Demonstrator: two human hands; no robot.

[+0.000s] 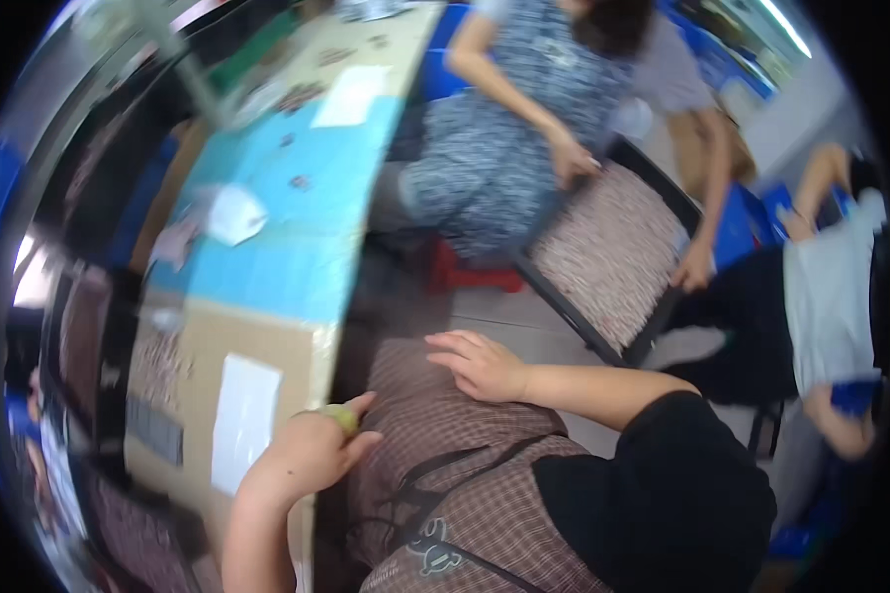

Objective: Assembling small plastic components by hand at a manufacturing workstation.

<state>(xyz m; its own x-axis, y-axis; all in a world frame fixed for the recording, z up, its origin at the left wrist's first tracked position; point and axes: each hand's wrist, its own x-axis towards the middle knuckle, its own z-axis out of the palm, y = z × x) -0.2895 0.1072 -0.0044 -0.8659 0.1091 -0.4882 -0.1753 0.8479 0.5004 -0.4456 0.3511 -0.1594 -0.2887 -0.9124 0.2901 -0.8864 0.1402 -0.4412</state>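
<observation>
We saw the bench (297, 257) beside the checked apron (480, 420). Left hand (307, 453): by the bench edge, thumb and forefinger stood wide apart. Right hand (492, 372): fingers lay extended, slightly parted, over the apron. Yellow-green object (342, 418): at the left fingers; whether gripped, we could not tell.

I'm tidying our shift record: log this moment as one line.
Left hand: yellow-green item at it, grip unclear | Right hand: over checked apron | Nearby: co-workers' hands on dark tray of small pale pieces

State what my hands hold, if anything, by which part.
Left hand: small yellow-green thing at its fingers; held or worn, unclear. Right hand: nothing visible.
</observation>
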